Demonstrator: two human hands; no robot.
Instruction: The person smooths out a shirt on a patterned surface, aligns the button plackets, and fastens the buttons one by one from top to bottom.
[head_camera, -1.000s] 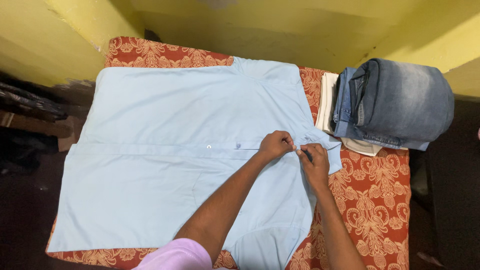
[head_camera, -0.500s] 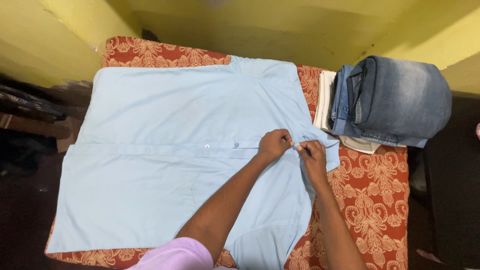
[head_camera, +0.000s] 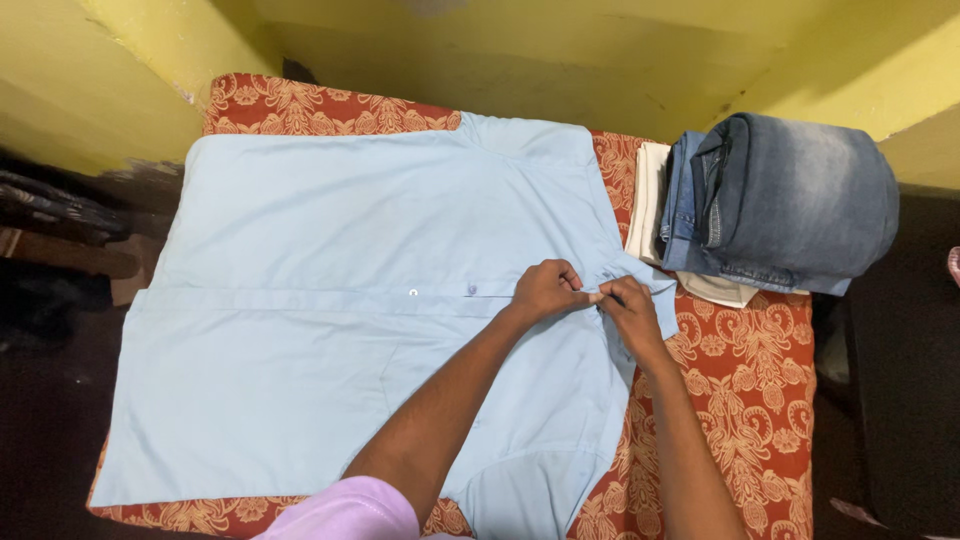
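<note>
**Hands close together at the shirt's collar end**

Both hands have drawn a little closer since the earlier frames, and the right wrist has turned so its fingers point more toward the left hand; the shirt and the stack beside it lie as they did.

The left hand (head_camera: 545, 290) is curled, its fingertips pinched on the front strip of the light blue shirt (head_camera: 330, 260) just short of the collar (head_camera: 640, 285). The right hand (head_camera: 628, 308) meets it fingertip to fingertip, thumb and forefinger nipped on the same strip of cloth. Whether a button sits between the fingers cannot be told, as the fingers hide that spot.

Just beyond the left hand's knuckles, along the strip, a small blue button (head_camera: 472, 290) shows, and farther along the same line a white button (head_camera: 413, 293). The shirt lies flat and spread wide, front up, on a red cloth with a pale floral pattern (head_camera: 750, 390), which shows past the right hand and under its forearm.

Beyond the right hand's fingertips, near the collar, lies a stack of folded clothes: grey-blue jeans (head_camera: 800, 190) on top, a cream garment (head_camera: 650, 200) beneath. Yellow walls (head_camera: 500, 60) rise behind. A pink sleeve (head_camera: 350, 510) covers the left upper arm.
</note>
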